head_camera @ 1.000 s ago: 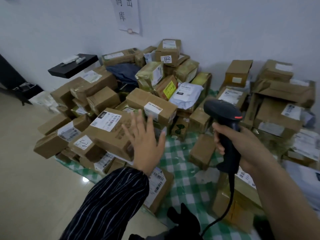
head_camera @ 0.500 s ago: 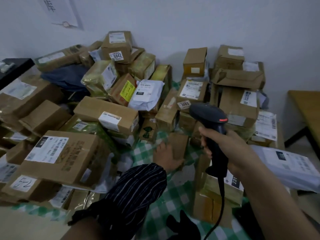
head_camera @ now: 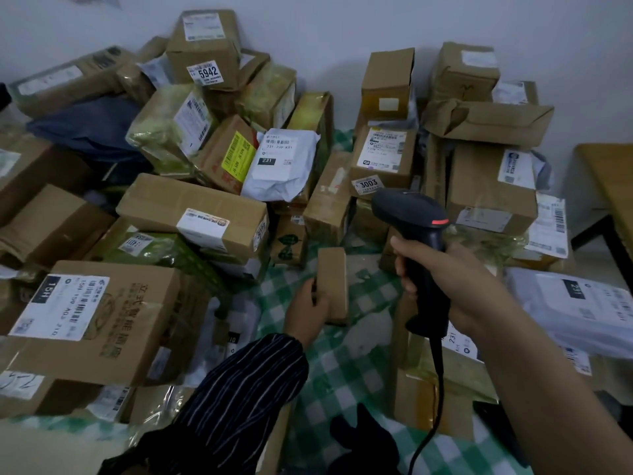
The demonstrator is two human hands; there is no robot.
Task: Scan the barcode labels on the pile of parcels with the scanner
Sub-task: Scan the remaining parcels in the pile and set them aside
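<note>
My right hand (head_camera: 455, 286) grips a black corded barcode scanner (head_camera: 416, 231) by its handle, head pointing away toward the pile. My left hand (head_camera: 308, 305), in a striped sleeve, holds the near end of a small plain brown box (head_camera: 334, 279) that stands on the green checked cloth (head_camera: 346, 371); no label shows on it. Around it lies a pile of cardboard parcels and mailers with barcode labels: a long box (head_camera: 205, 209), a big box with a white label (head_camera: 99, 317), a white mailer marked 231 (head_camera: 279, 166) and a box tagged 3003 (head_camera: 383, 159).
More stacked boxes line the white wall, one tagged 5942 (head_camera: 205, 49). A white mailer (head_camera: 575, 306) lies at the right. A wooden table edge (head_camera: 613, 190) stands at far right. The scanner's cable (head_camera: 431, 416) hangs down toward me.
My view swung right and closer to the pile. My left hand went from raised and open over the boxes down to the small brown box and took hold of it. The scanner stayed in my right hand.
</note>
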